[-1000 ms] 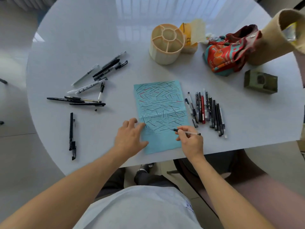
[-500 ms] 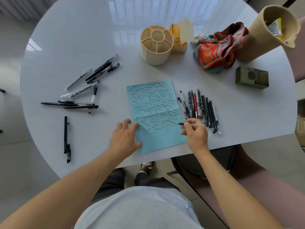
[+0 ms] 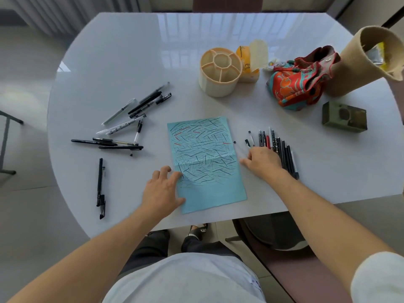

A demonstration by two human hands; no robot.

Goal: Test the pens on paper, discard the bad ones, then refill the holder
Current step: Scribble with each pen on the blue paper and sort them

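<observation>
A light blue paper (image 3: pixel 209 189) covered in black and red test strokes lies in front of me. My left hand (image 3: pixel 162 189) rests flat on its left edge, fingers spread. My right hand (image 3: pixel 262 162) is just right of the paper, fingers curled down over a clear pen (image 3: pixel 237 146) whose dark tip points away from me. A tidy row of pens (image 3: pixel 282 149) lies right beside and partly under that hand. A loose group of pens (image 3: pixel 135 110) lies at the left. The beige round holder (image 3: pixel 219 72), with compartments, stands behind the paper and holds nothing.
A single black pen (image 3: pixel 100 184) lies near the left front edge. Behind the holder is a yellow box (image 3: pixel 249 62). To the right are a red patterned cloth bag (image 3: pixel 299 84), a tan felt tube (image 3: pixel 360 60) and a dark green box (image 3: pixel 343 120).
My right hand has left the paper with the pen and moved right to the row of pens. My left hand stays on the paper's edge. The camera tilted up.
</observation>
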